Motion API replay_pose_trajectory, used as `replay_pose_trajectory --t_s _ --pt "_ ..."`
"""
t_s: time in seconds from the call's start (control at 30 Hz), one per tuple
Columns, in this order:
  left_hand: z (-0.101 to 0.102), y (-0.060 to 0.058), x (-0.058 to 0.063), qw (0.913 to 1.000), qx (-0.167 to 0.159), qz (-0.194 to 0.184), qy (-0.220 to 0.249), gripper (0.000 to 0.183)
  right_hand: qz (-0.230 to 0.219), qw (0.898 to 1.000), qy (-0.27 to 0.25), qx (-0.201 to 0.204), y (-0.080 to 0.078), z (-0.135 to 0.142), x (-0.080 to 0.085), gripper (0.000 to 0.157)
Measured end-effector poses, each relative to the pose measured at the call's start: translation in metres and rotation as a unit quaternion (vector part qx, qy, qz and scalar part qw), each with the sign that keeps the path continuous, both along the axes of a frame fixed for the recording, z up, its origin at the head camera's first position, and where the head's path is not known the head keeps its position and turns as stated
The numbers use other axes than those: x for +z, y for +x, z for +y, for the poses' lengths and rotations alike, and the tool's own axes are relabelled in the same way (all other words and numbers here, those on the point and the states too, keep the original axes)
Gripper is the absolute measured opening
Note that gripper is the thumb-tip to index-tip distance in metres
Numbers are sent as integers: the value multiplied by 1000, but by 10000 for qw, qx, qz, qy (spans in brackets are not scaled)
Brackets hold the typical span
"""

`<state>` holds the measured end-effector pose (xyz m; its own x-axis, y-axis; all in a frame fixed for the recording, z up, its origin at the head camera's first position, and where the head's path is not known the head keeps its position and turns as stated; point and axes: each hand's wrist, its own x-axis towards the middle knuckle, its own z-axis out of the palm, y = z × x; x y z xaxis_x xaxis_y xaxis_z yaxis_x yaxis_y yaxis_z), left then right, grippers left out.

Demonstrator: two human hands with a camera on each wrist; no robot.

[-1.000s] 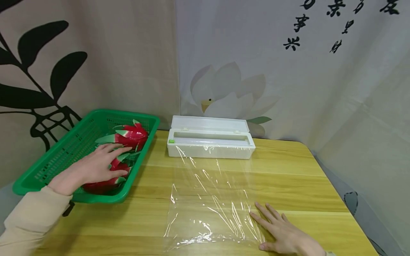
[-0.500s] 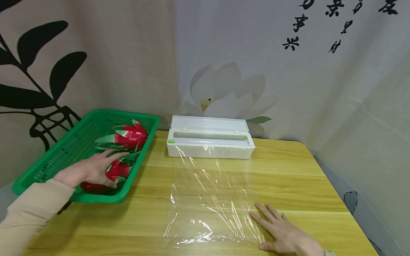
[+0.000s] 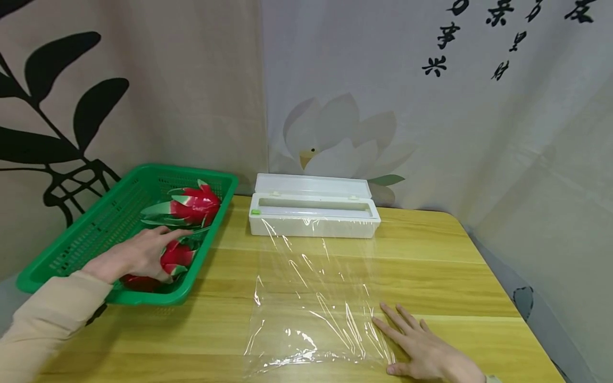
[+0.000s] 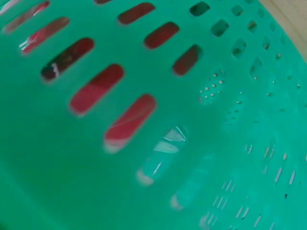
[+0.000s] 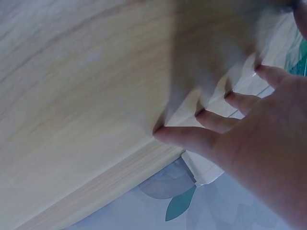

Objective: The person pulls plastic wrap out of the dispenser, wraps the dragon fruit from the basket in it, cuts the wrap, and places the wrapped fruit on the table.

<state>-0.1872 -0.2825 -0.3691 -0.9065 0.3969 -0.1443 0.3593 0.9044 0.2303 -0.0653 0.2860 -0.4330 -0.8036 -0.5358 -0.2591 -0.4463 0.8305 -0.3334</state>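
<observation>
A green plastic basket [image 3: 225, 213] stands at the left with red dragon fruits in it. My left hand [image 3: 139, 255] reaches in and grips the near dragon fruit [image 3: 179, 256], thumb on its near side and index finger across its top; the far fingers are hidden. Another dragon fruit [image 3: 198, 207], with green leaf tips, lies behind it. In the left wrist view the basket wall [image 4: 57, 158] fills the picture, red fruit showing through its slots. My right hand [image 3: 423, 346] rests on the table, fingers spread, fingertips at the right edge of a clear cling film sheet [image 3: 306, 298].
The film runs out of a white dispenser box [image 3: 316, 229] with its lid raised, at the back of the wooden table [image 3: 455, 266]. A printed curtain [image 3: 335, 64] hangs right behind the table.
My left hand has moved down and slightly left onto the near dragon fruit, and its fingers have closed round it. The right hand, film and box have stayed put.
</observation>
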Motion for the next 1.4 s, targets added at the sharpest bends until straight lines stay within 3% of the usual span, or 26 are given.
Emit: replay_pose_trajectory --t_s 0.3,0.77,1.07,1.4 --pt "-5 6 1 9982 158 486 326 95 -192 9997 -81 -92 1 -1 2 85" --pt "-10 11 24 9910 165 1320 131 97 -106 9999 -73 -57 0 -1 0 85" --pt "-1 15 42 9752 -135 2210 61 94 -91 9999 -84 -51 0 0 1 85" --pt "25 23 64 9764 -299 2138 -54 94 80 9999 -73 79 1 2 -3 84"
